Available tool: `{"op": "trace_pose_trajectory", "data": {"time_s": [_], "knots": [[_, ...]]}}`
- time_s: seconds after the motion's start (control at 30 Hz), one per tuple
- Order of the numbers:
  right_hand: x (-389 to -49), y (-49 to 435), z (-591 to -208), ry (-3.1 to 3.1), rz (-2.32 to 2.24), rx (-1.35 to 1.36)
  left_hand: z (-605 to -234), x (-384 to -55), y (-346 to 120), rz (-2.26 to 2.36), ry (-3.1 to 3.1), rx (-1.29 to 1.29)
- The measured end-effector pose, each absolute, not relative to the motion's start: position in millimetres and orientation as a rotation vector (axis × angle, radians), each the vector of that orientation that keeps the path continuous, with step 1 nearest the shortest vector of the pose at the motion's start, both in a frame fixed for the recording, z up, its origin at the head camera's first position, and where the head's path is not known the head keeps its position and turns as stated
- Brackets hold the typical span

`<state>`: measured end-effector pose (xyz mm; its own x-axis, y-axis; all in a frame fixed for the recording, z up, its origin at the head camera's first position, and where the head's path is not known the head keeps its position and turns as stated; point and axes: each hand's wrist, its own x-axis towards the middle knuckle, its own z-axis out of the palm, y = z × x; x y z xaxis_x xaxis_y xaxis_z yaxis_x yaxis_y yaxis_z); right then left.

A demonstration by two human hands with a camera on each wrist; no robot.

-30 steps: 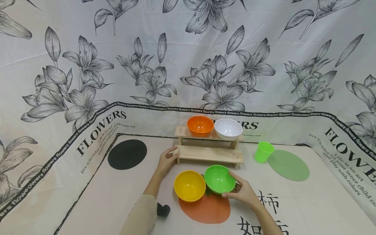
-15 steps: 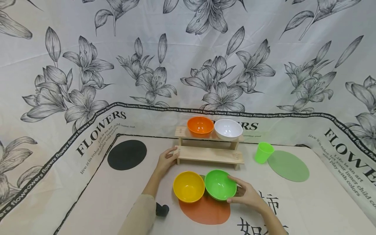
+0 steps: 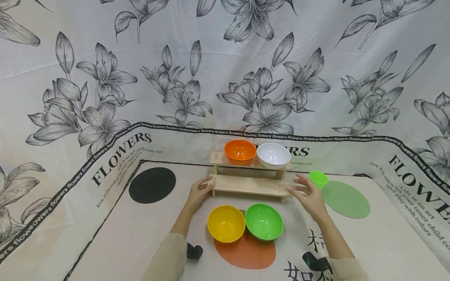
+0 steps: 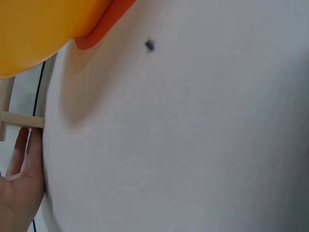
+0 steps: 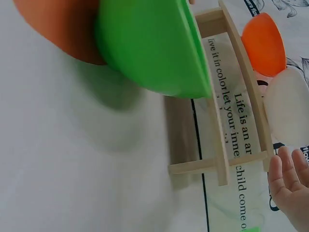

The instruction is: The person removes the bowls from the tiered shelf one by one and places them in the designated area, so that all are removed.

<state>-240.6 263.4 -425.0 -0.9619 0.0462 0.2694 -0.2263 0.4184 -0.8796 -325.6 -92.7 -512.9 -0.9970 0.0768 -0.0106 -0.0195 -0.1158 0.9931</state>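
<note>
A two-tier wooden rack [image 3: 249, 185] stands at the back of the table. Its upper tier bears an orange bowl [image 3: 240, 152] and a white bowl [image 3: 274, 156]. At the rack's left end, my left hand [image 3: 199, 192] touches the lower tier with nearly straight fingers, seen also in the left wrist view. My right hand [image 3: 311, 198] is beside the rack's right end, fingers spread and holding nothing; whether a fingertip touches the wood I cannot tell. In front of the rack, a yellow bowl [image 3: 226, 224] and a green bowl [image 3: 264, 222] sit side by side.
A light green cup [image 3: 318, 179], partly hidden by my right hand, stands by a pale green printed oval [image 3: 346, 199]. A black printed oval [image 3: 152, 185] lies at the left. Beneath the two front bowls is an orange printed circle [image 3: 246, 253]. A floral curtain [image 3: 183, 97] rises behind.
The green bowl was drawn slightly nearer beside the yellow bowl. My right hand then let go of it and moved back to the rack's right end. My left hand stays put.
</note>
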Motion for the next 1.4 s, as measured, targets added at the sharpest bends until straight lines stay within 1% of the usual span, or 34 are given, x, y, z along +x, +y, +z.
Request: {"op": "trace_pose_trajectory", "data": {"time_s": [0.1, 0.23, 0.4, 0.6, 1.03, 1.4], "knots": [[-257, 264, -412, -2.372, 1.556, 0.105, -513, -326, -94, 2.307, 2.04, 0.066], [-277, 265, -401, -2.295, 1.629, 0.106, -515, -327, -94, 2.313, 2.037, 0.077], [-296, 266, -396, -2.279, 1.735, 0.159, -515, -327, -95, 2.31, 2.028, 0.098], [-310, 265, -392, -2.376, 1.802, 0.242, -514, -328, -95, 2.31, 2.021, 0.108], [-320, 254, -394, -2.455, 1.809, 0.254, -514, -328, -95, 2.288, 2.031, 0.11], [-318, 252, -393, -2.429, 1.823, 0.153, -514, -328, -95, 2.295, 2.015, 0.102]]}}
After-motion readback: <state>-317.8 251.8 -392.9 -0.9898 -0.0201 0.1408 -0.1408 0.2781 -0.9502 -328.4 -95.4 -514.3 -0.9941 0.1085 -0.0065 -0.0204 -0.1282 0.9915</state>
